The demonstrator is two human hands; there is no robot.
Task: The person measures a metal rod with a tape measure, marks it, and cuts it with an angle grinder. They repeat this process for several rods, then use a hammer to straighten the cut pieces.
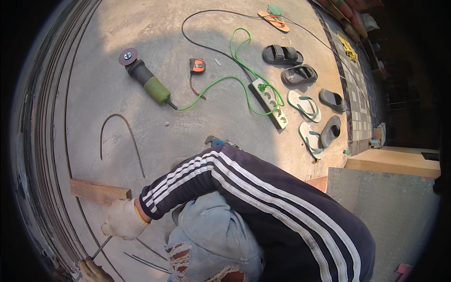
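At the far left we see long, thin metal bars [41, 141], rough and rust-brown, running side by side along the concrete floor [159, 136]. Low by the bottom edge is our left grip [94, 271], partly cut off beside a straight, slim rod [102, 247]; we cannot tell whether it is closed on it. The rod slants up into our right grip [124, 221], clenched around it in a fuzzy, cream knitted glove with a yellow cuff edge. Just above the glove lies a block of wood [96, 192], flat-sided and brown. Next comes a bent rod [129, 123], curved like a hook, then a green-and-black grinder [148, 81] with a round, flat disc. Our faded, frayed jeans [211, 225] bulge below a boxy orange-and-black tape measure [198, 66]. Farther right, a looping green cord [221, 78] meets a long white power strip [268, 103], near chunky black sandals [283, 55] and thin-soled white flip-flops [303, 105].
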